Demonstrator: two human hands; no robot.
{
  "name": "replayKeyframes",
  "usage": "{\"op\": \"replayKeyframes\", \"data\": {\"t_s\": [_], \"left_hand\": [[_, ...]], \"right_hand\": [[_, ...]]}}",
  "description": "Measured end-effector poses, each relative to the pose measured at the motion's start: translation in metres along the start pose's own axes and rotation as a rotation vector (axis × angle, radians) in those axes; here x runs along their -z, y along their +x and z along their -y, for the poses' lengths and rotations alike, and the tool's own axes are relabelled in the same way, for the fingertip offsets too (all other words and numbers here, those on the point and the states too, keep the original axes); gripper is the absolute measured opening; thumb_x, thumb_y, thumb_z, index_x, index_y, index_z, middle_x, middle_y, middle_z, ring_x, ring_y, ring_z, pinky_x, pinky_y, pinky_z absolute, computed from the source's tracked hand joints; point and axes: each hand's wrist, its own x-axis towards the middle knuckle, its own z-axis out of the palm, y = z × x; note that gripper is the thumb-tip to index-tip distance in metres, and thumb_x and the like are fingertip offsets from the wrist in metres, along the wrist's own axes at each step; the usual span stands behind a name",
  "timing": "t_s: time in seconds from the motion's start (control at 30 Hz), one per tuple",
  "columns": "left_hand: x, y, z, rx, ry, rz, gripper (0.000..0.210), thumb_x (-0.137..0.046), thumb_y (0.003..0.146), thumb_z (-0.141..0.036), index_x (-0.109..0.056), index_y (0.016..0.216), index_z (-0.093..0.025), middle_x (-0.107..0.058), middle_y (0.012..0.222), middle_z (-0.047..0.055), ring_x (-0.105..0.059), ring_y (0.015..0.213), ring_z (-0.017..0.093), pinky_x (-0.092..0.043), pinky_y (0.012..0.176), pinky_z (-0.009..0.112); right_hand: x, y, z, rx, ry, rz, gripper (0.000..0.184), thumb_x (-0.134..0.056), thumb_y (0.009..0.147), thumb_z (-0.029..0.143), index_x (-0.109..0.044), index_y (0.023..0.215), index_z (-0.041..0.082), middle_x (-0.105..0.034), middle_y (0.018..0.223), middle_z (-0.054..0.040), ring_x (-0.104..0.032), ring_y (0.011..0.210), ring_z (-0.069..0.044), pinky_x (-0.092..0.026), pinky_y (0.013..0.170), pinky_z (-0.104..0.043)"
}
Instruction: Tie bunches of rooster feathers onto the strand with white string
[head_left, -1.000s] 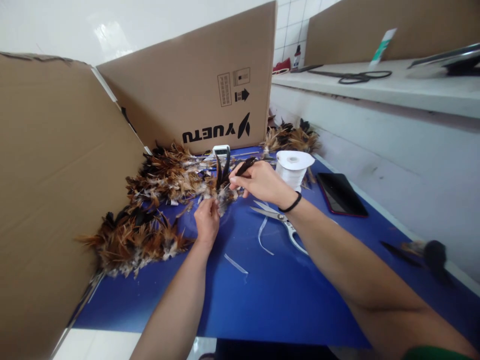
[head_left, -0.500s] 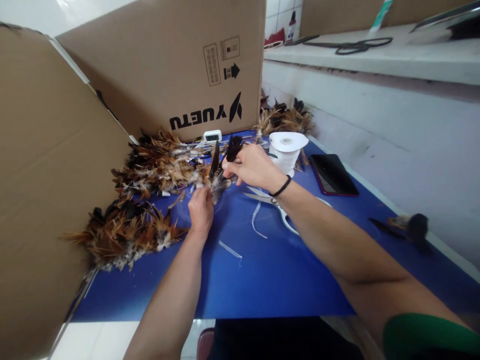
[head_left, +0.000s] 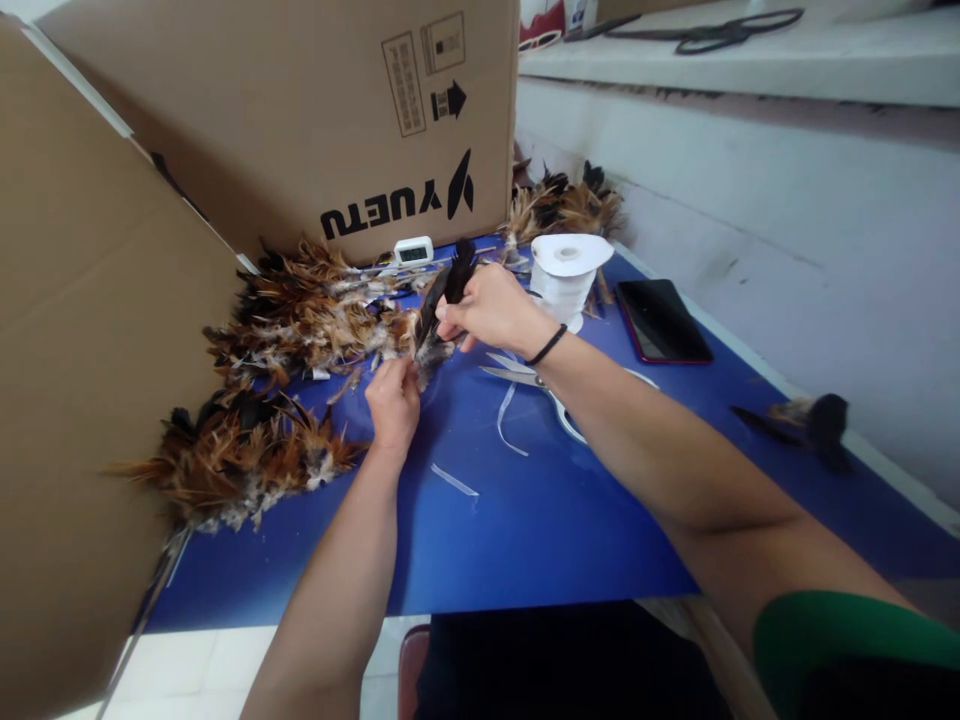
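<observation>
My left hand [head_left: 394, 402] is closed, its fingertips pinching the fluffy lower end of a dark feather [head_left: 430, 312]. Just right of it, my right hand [head_left: 491, 312] is closed in a pinch around black feathers [head_left: 460, 268], whose tips stick up past the fingers. The two hands nearly meet, and the grey down between them partly hides the fingertips. Scissors [head_left: 517, 374] lie with blades apart under my right forearm. A white spool of ribbon [head_left: 568, 275] stands behind my right wrist. Clipped pieces of clear ribbon [head_left: 454, 480] rest on the blue table [head_left: 510, 550].
Brown feather bunches [head_left: 300, 310] pile up at the left, with another bunch [head_left: 255, 455] nearer. More feathers [head_left: 570, 205] lie at the back. A cardboard box [head_left: 285, 120] walls the rear. A small digital clock [head_left: 414, 251], a phone [head_left: 664, 320] and loose dark feathers [head_left: 825, 430] are around.
My right hand has brought the black feathers down and left, against the dark feather by my left hand. The whole view has also shifted slightly.
</observation>
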Motion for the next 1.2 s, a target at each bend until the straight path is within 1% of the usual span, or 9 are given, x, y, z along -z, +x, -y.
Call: {"op": "replayKeyframes", "data": {"t_s": [0.1,0.2,0.33,0.43,0.5,0.6,0.67,0.83,1.2], "left_hand": [[-0.001,0.0,0.001,0.099,-0.106,0.03,0.02,-0.049,0.084,-0.02,-0.06,0.067,-0.018,-0.055,0.054,-0.001,-0.053,0.053,0.012,-0.041,0.059,0.024],[-0.004,0.0,0.003,0.244,-0.297,0.085,0.022,-0.052,0.082,-0.026,-0.059,0.064,-0.017,-0.054,0.051,-0.002,-0.051,0.048,0.011,-0.041,0.056,0.023],[-0.01,-0.001,0.005,0.442,-0.611,0.099,0.022,-0.056,0.08,-0.034,-0.061,0.068,-0.016,-0.055,0.052,-0.003,-0.049,0.044,0.009,-0.04,0.05,0.023],[-0.011,0.0,0.002,0.528,-0.769,0.09,0.025,-0.059,0.077,-0.037,-0.06,0.067,-0.015,-0.053,0.05,-0.003,-0.047,0.043,0.008,-0.039,0.047,0.021],[-0.01,0.0,-0.002,0.538,-0.845,0.103,0.026,-0.061,0.076,-0.038,-0.059,0.067,-0.014,-0.053,0.051,-0.003,-0.046,0.043,0.007,-0.038,0.047,0.021],[-0.008,-0.002,-0.008,0.519,-0.909,0.186,0.027,-0.062,0.076,-0.04,-0.06,0.067,-0.014,-0.053,0.051,-0.003,-0.046,0.044,0.007,-0.038,0.048,0.02],[-0.008,-0.005,-0.013,0.5,-0.928,0.264,0.029,-0.062,0.076,-0.04,-0.06,0.066,-0.014,-0.052,0.048,-0.003,-0.046,0.043,0.007,-0.037,0.048,0.02],[-0.01,-0.012,-0.02,0.496,-0.982,0.38,0.032,-0.064,0.075,-0.043,-0.059,0.064,-0.014,-0.053,0.048,-0.003,-0.045,0.041,0.007,-0.036,0.048,0.021],[-0.009,-0.013,-0.025,0.567,-1.08,0.509,0.034,-0.066,0.073,-0.047,-0.056,0.068,-0.014,-0.049,0.047,-0.005,-0.041,0.037,0.006,-0.035,0.045,0.021]], "right_hand": [[0.004,-0.002,0.006,0.02,0.024,0.003,0.011,-0.067,0.072,0.015,-0.059,0.079,0.013,-0.065,0.06,-0.0053,-0.065,0.055,-0.017,-0.053,0.041,-0.023],[0.012,-0.007,0.017,0.072,-0.035,-0.05,0.019,-0.066,0.074,0.017,-0.057,0.091,0.015,-0.065,0.064,-0.0033,-0.064,0.056,-0.017,-0.05,0.042,-0.023],[0.018,-0.024,0.034,0.211,-0.174,-0.208,0.011,-0.058,0.08,0.019,-0.058,0.09,0.017,-0.065,0.068,-0.0015,-0.062,0.056,-0.013,-0.048,0.051,-0.024],[0.013,-0.042,0.037,0.398,-0.379,-0.351,0.008,-0.055,0.082,0.021,-0.062,0.085,0.018,-0.067,0.078,-0.0031,-0.062,0.071,-0.014,-0.047,0.067,-0.027],[0.005,-0.053,0.031,0.416,-0.472,-0.291,0.012,-0.053,0.083,0.022,-0.064,0.081,0.018,-0.067,0.079,-0.0041,-0.061,0.073,-0.015,-0.045,0.069,-0.027],[-0.005,-0.061,0.01,0.259,-0.481,-0.108,0.012,-0.058,0.08,0.025,-0.067,0.078,0.018,-0.068,0.073,-0.0028,-0.06,0.066,-0.014,-0.043,0.063,-0.025],[-0.009,-0.06,-0.007,0.187,-0.452,-0.062,0.013,-0.06,0.078,0.028,-0.067,0.078,0.017,-0.068,0.071,-0.0025,-0.058,0.064,-0.013,-0.041,0.061,-0.025],[-0.011,-0.058,-0.033,0.133,-0.293,-0.018,0.022,-0.063,0.076,0.032,-0.064,0.066,0.013,-0.06,0.061,-0.0004,-0.051,0.058,-0.011,-0.036,0.053,-0.022],[-0.013,-0.068,-0.041,0.152,-0.116,0.019,0.016,-0.06,0.077,0.024,-0.065,0.064,0.015,-0.057,0.064,0.0002,-0.048,0.056,-0.009,-0.037,0.048,-0.019]]}}
